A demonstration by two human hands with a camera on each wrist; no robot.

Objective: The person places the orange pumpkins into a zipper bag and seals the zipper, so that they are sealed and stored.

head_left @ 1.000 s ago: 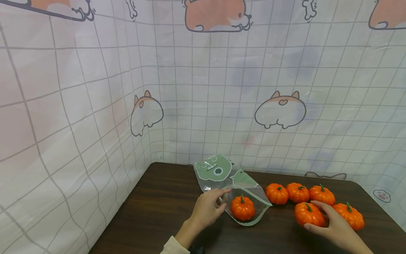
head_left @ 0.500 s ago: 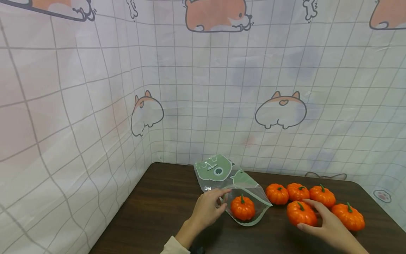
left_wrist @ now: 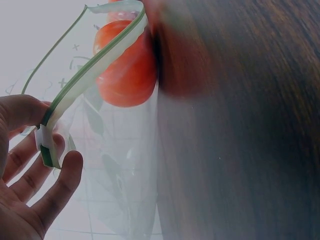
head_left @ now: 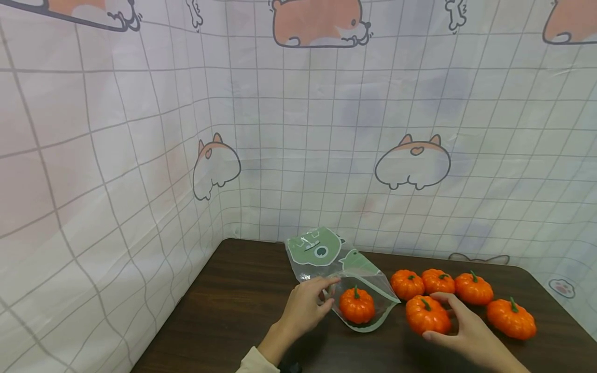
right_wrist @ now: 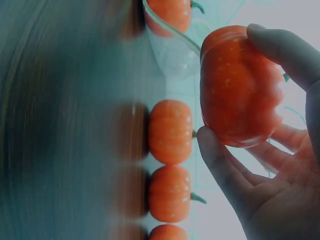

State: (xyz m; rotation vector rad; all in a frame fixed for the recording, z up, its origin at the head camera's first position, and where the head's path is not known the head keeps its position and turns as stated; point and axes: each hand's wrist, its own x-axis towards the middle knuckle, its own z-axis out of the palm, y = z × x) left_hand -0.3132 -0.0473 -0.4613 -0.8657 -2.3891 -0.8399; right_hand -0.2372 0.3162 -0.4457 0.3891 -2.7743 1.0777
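My left hand (head_left: 305, 305) pinches the edge of a clear zip bag (left_wrist: 75, 82) beside its white slider, between thumb and fingers. Printed with a green cartoon animal, the bag (head_left: 322, 248) lies with its mouth spread toward me. One small orange pumpkin (head_left: 356, 305) with a green stem sits inside the opening. In my right hand (head_left: 471, 331) is another pumpkin (head_left: 426, 315), gripped between thumb and fingers. The right wrist view shows this held pumpkin (right_wrist: 240, 87) raised off the table, its lower side against the fingertips.
Behind the held pumpkin stand a row of pumpkins (head_left: 438, 283) near the table's back edge. One more pumpkin (head_left: 511, 318) lies at the right. The dark wooden table (head_left: 210, 311) meets a cloth backdrop (head_left: 308, 119) with a grid and cartoon dogs.
My right hand has carried its pumpkin leftward, away from the pumpkin at the right and closer to the bag. The left hand and the bag have stayed in place.
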